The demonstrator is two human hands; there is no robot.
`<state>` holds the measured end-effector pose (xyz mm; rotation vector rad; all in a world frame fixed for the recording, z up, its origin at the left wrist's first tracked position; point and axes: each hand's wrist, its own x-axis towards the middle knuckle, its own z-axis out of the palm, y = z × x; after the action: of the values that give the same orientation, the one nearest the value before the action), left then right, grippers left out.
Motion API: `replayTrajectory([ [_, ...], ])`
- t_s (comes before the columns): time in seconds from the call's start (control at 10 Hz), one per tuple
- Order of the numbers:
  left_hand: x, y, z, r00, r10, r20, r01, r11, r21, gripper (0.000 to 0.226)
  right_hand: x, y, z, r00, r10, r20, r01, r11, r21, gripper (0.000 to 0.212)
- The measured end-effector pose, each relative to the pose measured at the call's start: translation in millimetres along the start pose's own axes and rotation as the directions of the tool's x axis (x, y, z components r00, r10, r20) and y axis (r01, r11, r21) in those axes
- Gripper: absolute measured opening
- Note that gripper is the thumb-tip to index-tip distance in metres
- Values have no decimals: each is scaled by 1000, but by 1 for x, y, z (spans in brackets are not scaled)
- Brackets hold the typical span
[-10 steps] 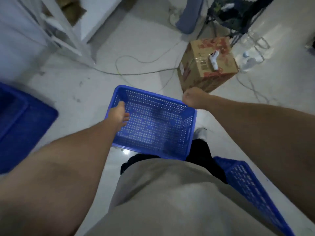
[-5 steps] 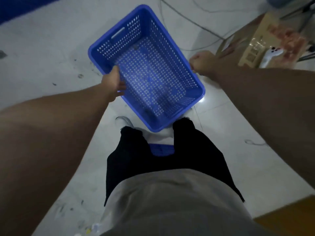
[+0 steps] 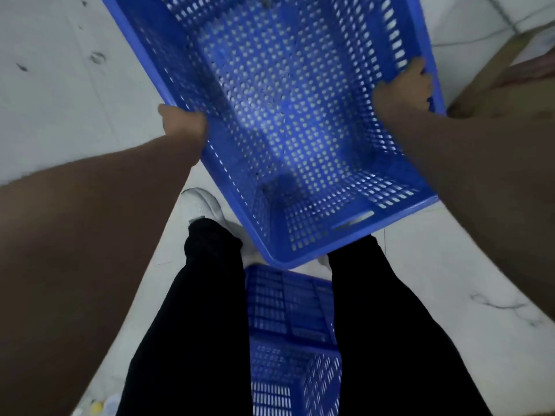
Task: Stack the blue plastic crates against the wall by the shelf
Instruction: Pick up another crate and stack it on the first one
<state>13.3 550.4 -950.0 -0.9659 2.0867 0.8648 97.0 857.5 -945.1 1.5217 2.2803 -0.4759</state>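
An empty blue perforated plastic crate (image 3: 282,121) fills the upper middle of the head view, held off the floor and tilted. My left hand (image 3: 183,123) grips its left long rim. My right hand (image 3: 405,85) grips the right long rim, fingers hooked over the edge. A second blue crate (image 3: 291,340) sits on the floor between my legs, partly hidden by my black trousers.
The floor is pale tile with dark scuffs at the upper left. A brown cardboard box (image 3: 510,82) stands at the right edge, close to the held crate. My white shoe (image 3: 201,205) is under the crate's near left corner. Small litter (image 3: 99,406) lies at the bottom left.
The view has dropped and closed in on the crate, which now looks much larger. The crate on the floor between my legs shows more. Both hands keep their grip on the rims.
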Motion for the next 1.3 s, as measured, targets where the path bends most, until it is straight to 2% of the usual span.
replayTrajectory([
  [0.1, 10, -3, 6, 993, 94, -66, -87, 991, 102, 42, -3, -1, 17, 959, 58, -278, -61, 998, -5, 70],
  [0.2, 5, 2, 7, 979, 92, -181, -80, 994, 70, 18, 10, 15, 10, 961, 49, -272, -52, 999, -5, 69],
  [0.3, -1, -1, 2, 984, 93, -154, -82, 994, 74, 19, 28, 25, -15, 996, 23, -82, -22, 1000, 13, 47],
  [0.4, -27, -5, -17, 988, 43, -150, -48, 998, -35, 26, 28, 25, -41, 998, -30, 55, 26, 996, 82, 40],
  [0.5, -58, -15, -51, 987, 59, -149, -66, 997, -40, 30, 2, 14, -73, 990, -108, 89, 95, 985, 144, 40],
  [0.6, -93, -14, -98, 982, 7, -186, -30, 992, -121, 32, -28, -16, -117, 985, -137, 107, 124, 985, 123, 40],
  [0.7, -131, -9, -154, 983, -40, -179, -5, 970, -244, 22, -67, -60, -172, 984, -171, 53, 162, 977, 141, 38],
  [0.8, -164, -4, -211, 986, -72, -150, 16, 938, -346, 22, -114, -107, -230, 969, -247, 2, 241, 948, 209, 23],
  [0.9, -196, 3, -267, 990, -76, -115, 17, 895, -445, 23, -169, -157, -286, 938, -345, -36, 340, 896, 284, 26],
  [1.0, -221, 11, -328, 994, -81, -74, 26, 826, -563, 29, -218, -221, -339, 890, -441, -115, 456, 862, 223, 44],
  [1.1, -239, 22, -393, 999, -40, -18, 17, 736, -676, 32, -276, -282, -391, 849, -493, -191, 512, 856, 68, 39],
  [1.2, -261, 34, -455, 998, 43, 38, -3, 700, -714, 14, -330, -328, -439, 820, -515, -252, 545, 836, 67, 31],
  [1.3, -272, 43, -505, 990, 137, 27, -76, 686, -724, 9, -373, -365, -476, 784, -558, -272, 606, 782, 142, 24],
])
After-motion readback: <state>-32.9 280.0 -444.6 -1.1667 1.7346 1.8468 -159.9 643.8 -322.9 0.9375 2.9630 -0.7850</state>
